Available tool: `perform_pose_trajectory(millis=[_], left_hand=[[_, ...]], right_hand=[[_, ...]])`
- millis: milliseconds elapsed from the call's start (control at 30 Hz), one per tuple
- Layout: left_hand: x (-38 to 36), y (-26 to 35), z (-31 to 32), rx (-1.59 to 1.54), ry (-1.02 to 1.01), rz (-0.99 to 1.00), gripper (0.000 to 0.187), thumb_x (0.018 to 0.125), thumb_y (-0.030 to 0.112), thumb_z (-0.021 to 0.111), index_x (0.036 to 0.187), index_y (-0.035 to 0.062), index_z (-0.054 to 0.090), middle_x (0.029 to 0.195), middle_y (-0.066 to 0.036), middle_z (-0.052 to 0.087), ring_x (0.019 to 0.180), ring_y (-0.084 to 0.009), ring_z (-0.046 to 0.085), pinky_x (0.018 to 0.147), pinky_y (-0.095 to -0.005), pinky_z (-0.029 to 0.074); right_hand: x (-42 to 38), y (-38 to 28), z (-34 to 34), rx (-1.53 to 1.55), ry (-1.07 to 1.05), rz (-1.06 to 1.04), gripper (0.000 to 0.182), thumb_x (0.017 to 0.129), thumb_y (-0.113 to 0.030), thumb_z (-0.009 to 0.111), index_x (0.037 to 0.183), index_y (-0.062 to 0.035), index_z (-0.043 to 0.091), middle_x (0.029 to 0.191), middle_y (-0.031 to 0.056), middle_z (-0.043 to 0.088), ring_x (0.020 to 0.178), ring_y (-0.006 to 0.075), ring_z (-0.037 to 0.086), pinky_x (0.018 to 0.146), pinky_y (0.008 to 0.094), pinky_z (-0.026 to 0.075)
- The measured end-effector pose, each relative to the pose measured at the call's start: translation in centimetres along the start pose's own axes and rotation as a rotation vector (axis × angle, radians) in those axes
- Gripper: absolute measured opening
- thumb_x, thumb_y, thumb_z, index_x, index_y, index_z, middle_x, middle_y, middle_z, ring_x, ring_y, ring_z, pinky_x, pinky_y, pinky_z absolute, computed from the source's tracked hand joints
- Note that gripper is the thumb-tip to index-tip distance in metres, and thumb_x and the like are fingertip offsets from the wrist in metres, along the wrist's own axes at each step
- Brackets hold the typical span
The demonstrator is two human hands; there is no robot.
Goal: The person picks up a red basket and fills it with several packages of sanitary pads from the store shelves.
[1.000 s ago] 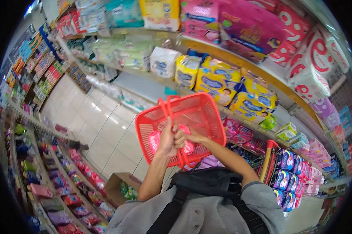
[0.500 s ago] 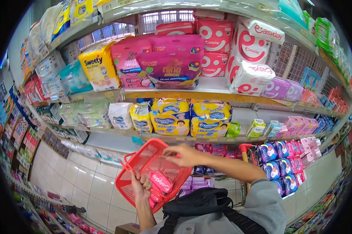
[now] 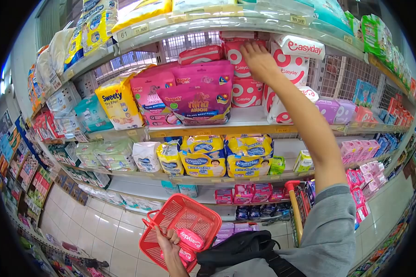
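Observation:
My left hand (image 3: 169,241) is closed around the handle of a red plastic basket (image 3: 209,220), low in front of my body. Inside the basket lie pink Easyday packs (image 3: 189,239). My right arm stretches up to the middle shelf, where my right hand (image 3: 259,59) lies with extended fingers over the front of a red Easyday pack (image 3: 235,60). That pack stands on top of another red Easyday pack (image 3: 246,94). To the right of my hand are white-and-red Easyday packs (image 3: 294,69), partly covered by my forearm.
Purple Bagus packs (image 3: 199,99) and a yellow Sweety pack (image 3: 118,104) stand left on the same shelf. Yellow diaper packs (image 3: 202,159) line the shelf below. A cart with a yellow-orange bar (image 3: 296,217) stands at lower right, near my arm. A black bag (image 3: 238,251) hangs at my chest.
My right hand has risen from over the basket to the red Easyday pack on the shelf. The basket, still in my left hand, sits lower in view.

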State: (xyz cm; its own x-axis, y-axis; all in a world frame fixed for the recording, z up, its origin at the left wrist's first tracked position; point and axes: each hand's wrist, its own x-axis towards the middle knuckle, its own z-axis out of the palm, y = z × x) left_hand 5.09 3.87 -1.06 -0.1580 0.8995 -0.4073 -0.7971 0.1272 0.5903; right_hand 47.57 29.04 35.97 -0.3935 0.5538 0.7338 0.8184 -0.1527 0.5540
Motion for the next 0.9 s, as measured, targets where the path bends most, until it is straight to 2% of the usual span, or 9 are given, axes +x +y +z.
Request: perform_pose_trajectory(millis=[33,67,100,200,300,500,633,700,900], left_hand=[[0.1,0.0,-0.3,-0.010,0.032,0.008,0.045,0.092,0.057,0.038,0.068,0.0187,0.036,0.047,0.007,0.017,0.037,-0.0063,0.012,0.033,-0.0232,0.010],[0.4,0.2,-1.0,-0.038,0.036,0.004,0.045,0.092,0.057,0.038,0.067,0.0190,0.036,0.046,0.007,0.018,0.036,-0.0063,0.012,0.032,-0.0231,0.009],[0.5,0.4,-1.5,-0.039,0.028,0.010,0.045,0.092,0.057,0.038,0.067,0.0190,0.036,0.046,0.007,0.018,0.036,-0.0063,0.012,0.032,-0.0231,0.009],[0.5,1.0,-2.5,-0.110,0.019,0.044,0.046,0.092,0.057,0.038,0.065,0.0190,0.036,0.045,0.007,0.018,0.035,-0.0063,0.011,0.031,-0.0230,0.008],[0.5,1.1,-2.6,-0.098,0.062,0.101,0.044,0.093,0.055,0.038,0.067,0.0189,0.038,0.045,0.008,0.017,0.034,-0.0051,0.013,0.029,-0.0217,0.011],[0.7,1.4,-2.3,-0.099,0.069,0.087,0.045,0.092,0.055,0.039,0.066,0.0192,0.037,0.046,0.008,0.017,0.034,-0.0053,0.013,0.030,-0.0220,0.011],[0.9,1.6,-2.1,-0.072,0.088,0.099,0.045,0.092,0.055,0.039,0.066,0.0194,0.037,0.046,0.007,0.017,0.035,-0.0052,0.013,0.030,-0.0219,0.011],[1.1,1.8,-2.4,-0.073,0.091,0.100,0.045,0.092,0.055,0.039,0.066,0.0194,0.037,0.046,0.007,0.017,0.035,-0.0051,0.013,0.030,-0.0219,0.011],[1.9,1.7,-3.5,-0.074,0.079,0.096,0.047,0.090,0.060,0.040,0.066,0.0193,0.035,0.045,0.007,0.017,0.035,-0.0064,0.012,0.032,-0.0231,0.009]], right_hand=[[0.3,-0.2,0.4,-0.056,-0.007,-0.014,0.078,0.063,-0.011,0.070,0.133,-0.0008,0.036,0.132,0.0198,0.041,0.122,0.0339,0.041,0.102,0.0416,0.036],[0.9,-0.5,0.8,-0.088,-0.233,0.000,0.094,0.064,-0.016,0.073,0.142,-0.0070,0.021,0.142,0.0194,0.031,0.129,0.0358,0.034,0.105,0.0481,0.030],[1.0,-0.8,0.8,-0.090,-0.224,0.006,0.094,0.064,-0.016,0.073,0.142,-0.0070,0.021,0.142,0.0194,0.031,0.129,0.0358,0.034,0.105,0.0481,0.030],[1.5,-1.6,3.0,-0.142,-0.316,0.044,0.104,0.067,-0.027,0.076,0.146,-0.0285,0.009,0.149,0.0161,0.018,0.133,0.0408,0.025,0.106,0.0581,0.022],[1.6,-1.9,6.0,-0.190,-0.076,0.070,0.104,0.066,-0.029,0.077,0.145,-0.0299,0.010,0.149,0.0164,0.019,0.132,0.0421,0.026,0.106,0.0577,0.022],[2.2,-0.8,3.1,-0.217,-0.277,-0.013,0.096,0.071,-0.028,0.072,0.145,-0.0304,0.011,0.145,0.0205,0.025,0.130,0.0415,0.031,0.104,0.0569,0.026],[2.5,-0.8,5.5,-0.204,-0.197,-0.019,0.089,0.070,-0.027,0.073,0.143,-0.0276,0.022,0.139,0.0216,0.034,0.125,0.0399,0.037,0.102,0.0539,0.029],[2.8,-0.8,6.6,-0.141,0.011,-0.033,0.069,0.076,-0.026,0.066,0.138,-0.0230,0.035,0.132,0.0214,0.043,0.122,0.0362,0.042,0.100,0.0491,0.031],[5.0,-1.8,5.2,-0.206,-0.146,-0.114,0.041,0.089,-0.020,0.045,0.129,-0.0114,0.048,0.130,0.0168,0.048,0.122,0.0307,0.044,0.102,0.0428,0.030]])
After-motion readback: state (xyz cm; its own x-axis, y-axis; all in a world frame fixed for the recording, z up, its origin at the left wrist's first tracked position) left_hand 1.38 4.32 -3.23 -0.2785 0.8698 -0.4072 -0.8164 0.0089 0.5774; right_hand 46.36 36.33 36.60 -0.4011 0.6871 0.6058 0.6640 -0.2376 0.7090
